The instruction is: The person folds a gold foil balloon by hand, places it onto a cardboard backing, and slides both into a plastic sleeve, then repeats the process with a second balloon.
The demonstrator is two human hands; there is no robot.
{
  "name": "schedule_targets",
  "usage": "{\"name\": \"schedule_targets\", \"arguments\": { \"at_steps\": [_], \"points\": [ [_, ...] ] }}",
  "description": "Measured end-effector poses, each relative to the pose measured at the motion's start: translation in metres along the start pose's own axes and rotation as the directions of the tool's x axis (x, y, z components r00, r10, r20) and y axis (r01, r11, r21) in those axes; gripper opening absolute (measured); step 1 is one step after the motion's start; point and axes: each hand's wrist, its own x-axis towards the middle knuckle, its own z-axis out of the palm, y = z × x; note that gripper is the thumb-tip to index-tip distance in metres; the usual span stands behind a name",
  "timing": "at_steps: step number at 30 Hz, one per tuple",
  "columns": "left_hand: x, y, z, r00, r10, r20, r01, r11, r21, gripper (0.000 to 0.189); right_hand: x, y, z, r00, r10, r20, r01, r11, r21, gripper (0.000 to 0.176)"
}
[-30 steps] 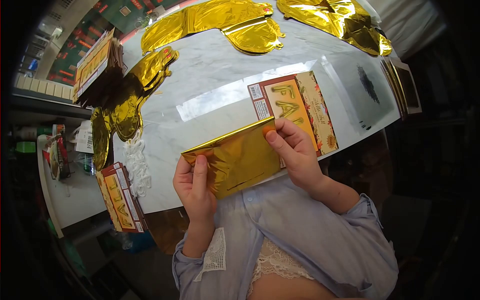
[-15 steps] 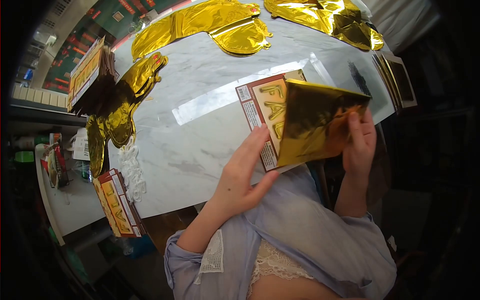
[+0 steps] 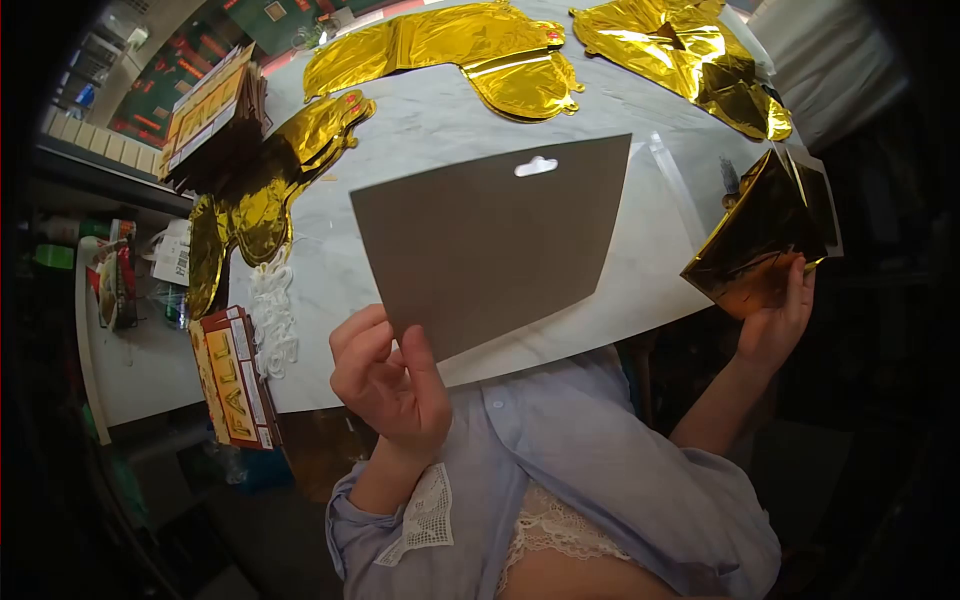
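Note:
My left hand (image 3: 393,385) pinches a header card (image 3: 485,250) by its lower left corner. The card stands tilted above the table with its plain grey-brown back towards me, a hang hole near its top edge. Off to the right, my right hand (image 3: 778,325) grips a folded sheet of shiny gold foil (image 3: 765,235), the thumb on its near face and the other fingers mostly hidden. The foil is apart from the card, over the table's right edge.
Flat gold foil balloons (image 3: 430,42) lie along the back and left of the marbled table (image 3: 560,335). White cord loops (image 3: 272,320) rest beside printed "FALL" cards (image 3: 232,378) at the left edge. Another card stack (image 3: 215,115) stands behind. A clear plastic bag (image 3: 675,190) lies right of centre.
The card has been lifted and turned from its printed side to its grey back in my left hand. My right hand has carried the gold foil off the card, to the right.

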Motion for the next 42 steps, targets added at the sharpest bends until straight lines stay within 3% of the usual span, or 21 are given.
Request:
{"name": "schedule_targets", "arguments": {
  "at_steps": [2,3,5,6,9,12,15,16,18,20,21,25,27,34,36,41,42],
  "points": [
    [-0.004,-0.002,-0.017,0.963,-0.266,0.037,0.232,0.892,0.388,0.034,-0.003,0.000,0.021,0.999,0.024,0.047,-0.026,0.999,0.026,0.029],
    [-0.009,-0.006,-0.020,0.914,-0.399,0.065,0.328,0.826,0.459,0.036,-0.004,0.001,0.029,0.996,0.037,0.080,-0.040,0.998,0.043,0.029],
    [-0.026,-0.023,-0.027,0.887,-0.439,0.142,0.265,0.737,0.622,0.036,-0.004,0.008,0.033,0.989,0.051,0.136,-0.058,0.997,0.046,0.030],
    [-0.033,-0.024,-0.025,0.862,-0.492,0.118,0.302,0.688,0.660,0.035,-0.005,0.011,0.035,0.983,0.055,0.176,-0.064,0.997,0.043,0.031],
    [-0.038,-0.017,-0.020,0.895,-0.417,0.156,0.135,0.588,0.798,0.029,-0.010,0.022,0.050,0.975,0.074,0.211,-0.080,0.997,0.019,0.033],
    [-0.035,-0.015,-0.031,0.906,-0.408,0.111,0.187,0.622,0.761,0.028,-0.018,0.029,0.061,0.954,0.105,0.281,-0.116,0.993,0.024,0.035],
    [-0.025,-0.009,-0.073,0.925,-0.364,-0.114,0.308,0.537,0.785,0.025,-0.022,0.033,0.064,0.946,0.119,0.302,-0.136,0.990,0.036,0.035],
    [-0.027,-0.012,-0.097,0.928,-0.323,-0.185,0.330,0.488,0.808,0.030,-0.019,0.035,0.058,0.943,0.123,0.308,-0.138,0.990,0.028,0.034],
    [-0.027,-0.008,-0.142,0.830,-0.398,-0.392,0.524,0.316,0.791,0.035,-0.019,0.035,0.062,0.946,0.140,0.293,-0.146,0.989,-0.002,0.030],
    [-0.035,-0.016,-0.184,0.905,-0.292,-0.308,0.373,0.200,0.906,0.038,-0.015,0.040,0.058,0.947,0.164,0.277,-0.172,0.985,0.002,0.030],
    [-0.039,-0.018,-0.196,0.868,-0.334,-0.369,0.433,0.141,0.890,0.040,-0.013,0.042,0.057,0.950,0.179,0.257,-0.187,0.982,0.005,0.030],
    [-0.034,-0.027,-0.210,0.840,-0.398,-0.369,0.460,0.162,0.873,0.043,-0.021,0.039,0.080,0.949,0.158,0.272,-0.166,0.986,0.005,0.029],
    [-0.028,-0.029,-0.208,0.893,-0.358,-0.273,0.334,0.119,0.935,0.038,-0.026,0.036,0.086,0.937,0.139,0.319,-0.153,0.988,0.018,0.029],
    [-0.014,-0.038,-0.219,0.948,-0.259,-0.187,0.231,0.153,0.961,0.021,-0.025,0.040,0.074,0.916,0.143,0.374,-0.159,0.987,0.014,0.034],
    [-0.014,-0.040,-0.228,0.906,-0.323,-0.274,0.377,0.317,0.870,0.017,-0.025,0.041,0.073,0.921,0.156,0.358,-0.171,0.985,0.012,0.034],
    [-0.006,-0.031,-0.241,0.898,-0.309,-0.314,0.427,0.433,0.794,0.011,-0.029,0.038,0.083,0.941,0.154,0.300,-0.166,0.986,0.014,0.028],
    [-0.007,-0.032,-0.244,0.880,-0.310,-0.359,0.475,0.563,0.676,0.011,-0.029,0.039,0.082,0.942,0.154,0.297,-0.167,0.986,0.020,0.028]
  ]
}}
